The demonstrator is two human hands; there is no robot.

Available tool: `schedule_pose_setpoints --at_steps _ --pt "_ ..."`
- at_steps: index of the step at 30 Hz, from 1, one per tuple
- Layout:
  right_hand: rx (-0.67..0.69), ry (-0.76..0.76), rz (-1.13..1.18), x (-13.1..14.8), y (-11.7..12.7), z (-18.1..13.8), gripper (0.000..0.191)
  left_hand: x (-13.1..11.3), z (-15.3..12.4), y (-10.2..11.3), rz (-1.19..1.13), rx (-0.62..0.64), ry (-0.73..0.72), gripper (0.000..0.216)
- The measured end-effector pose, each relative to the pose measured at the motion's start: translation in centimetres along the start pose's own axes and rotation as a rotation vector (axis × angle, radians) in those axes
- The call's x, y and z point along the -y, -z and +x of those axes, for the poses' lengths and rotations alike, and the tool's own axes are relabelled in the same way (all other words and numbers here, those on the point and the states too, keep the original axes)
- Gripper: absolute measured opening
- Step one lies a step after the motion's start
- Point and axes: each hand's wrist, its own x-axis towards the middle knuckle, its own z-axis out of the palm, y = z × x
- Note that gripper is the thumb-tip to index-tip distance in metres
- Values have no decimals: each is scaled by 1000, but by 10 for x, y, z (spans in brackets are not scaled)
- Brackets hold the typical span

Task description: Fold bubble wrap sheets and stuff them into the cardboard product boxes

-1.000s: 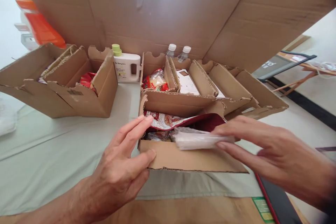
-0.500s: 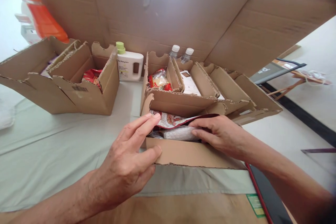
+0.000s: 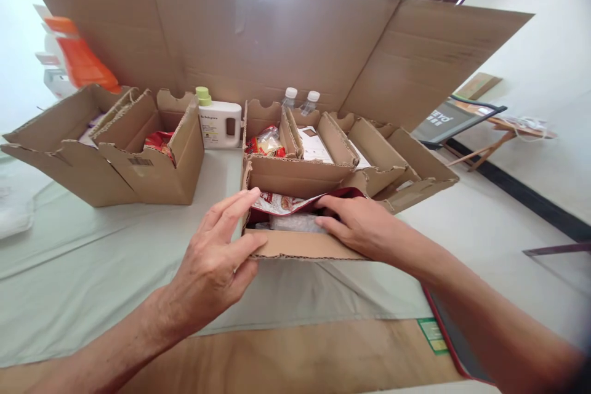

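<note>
A cardboard bin (image 3: 309, 245) lies in front of me with its open side up. A printed bag with a dark red edge (image 3: 281, 202) and a whitish clear plastic packet (image 3: 295, 223) are inside it. My left hand (image 3: 221, 246) is at the bin's left front corner, fingers stretched apart and thumb on the front wall. Inside the bin, my right hand (image 3: 353, 221) has its index finger by the bag's edge and its thumb at the packet's right end. Its fingers are bent around that end; the other fingertips are hidden.
More cardboard bins (image 3: 392, 154) stand behind, one with a red snack packet (image 3: 268, 143). Two bins (image 3: 152, 178) stand left, beside a white jug (image 3: 221, 123). An orange bottle (image 3: 85, 58), two clear bottles (image 3: 309, 101) and a tall cardboard panel (image 3: 277, 31) are farther back.
The view has shifted, so the bins sit farther left in the picture and more of the room shows above the panel. Both hands keep nearly the same places at the bin.
</note>
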Motion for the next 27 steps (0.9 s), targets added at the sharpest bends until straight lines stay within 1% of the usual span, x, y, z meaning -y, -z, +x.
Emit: schedule_pose_setpoints --at_steps 1,2,4,5,6,7,8,9,10,11,12,14,16,18,20,22,23,24,25,26,27 --pt "-27 0 -20 1 11 -13 18 -1 -2 1 1 -22 17 34" --pt "-89 -6 -30 1 21 -29 23 -2 -4 3 -5 -54 38 39" --pt "-301 -63 -9 -4 36 -64 28 -2 -14 8 -18 -133 109 53" --pt "-405 -121 19 -9 39 -82 29 -1 -21 10 -28 -161 172 59" --pt "-470 -191 53 -15 37 -97 30 1 -28 12 -51 -171 259 63" --pt "-498 -262 98 -22 31 -109 31 4 -35 12 -91 -157 365 67" --pt "-490 -320 158 -29 20 -117 35 8 -42 11 -147 -125 478 70" --pt "-453 -353 236 -36 6 -119 41 12 -47 7 -214 -80 581 73" --pt "-404 -356 325 -41 -10 -117 48 17 -49 1 -285 -32 661 77" --pt "-350 -330 415 -45 -26 -111 55 21 -49 -6 -354 14 709 81" --pt "-313 -292 500 -46 -42 -102 59 25 -47 -15 -419 54 728 85" --pt "-280 -233 629 -45 -67 -85 62 27 -37 -35 -554 100 712 88" --pt "-310 -251 673 -39 -81 -79 61 23 -30 -51 -673 94 677 88" --pt "-358 -317 645 -28 -88 -89 55 12 -36 -57 -712 58 663 87" --pt "-396 -365 584 -11 -95 -112 47 -1 -62 -47 -651 28 693 85" --pt "-400 -342 566 13 -103 -133 39 -12 -100 -24 -545 9 783 77" --pt "-385 -307 576 27 -107 -138 35 -15 -118 -9 -496 0 863 68" --pt "-359 -258 599 42 -110 -138 32 -15 -133 7 -455 -20 945 60" --pt "-326 -203 630 56 -111 -133 29 -14 -143 22 -404 -70 1029 55" --pt "-290 -152 661 68 -111 -123 28 -11 -145 35 -361 -114 1083 54" --pt "-267 -110 689 77 -108 -111 28 -7 -142 44 -337 -163 1107 55"
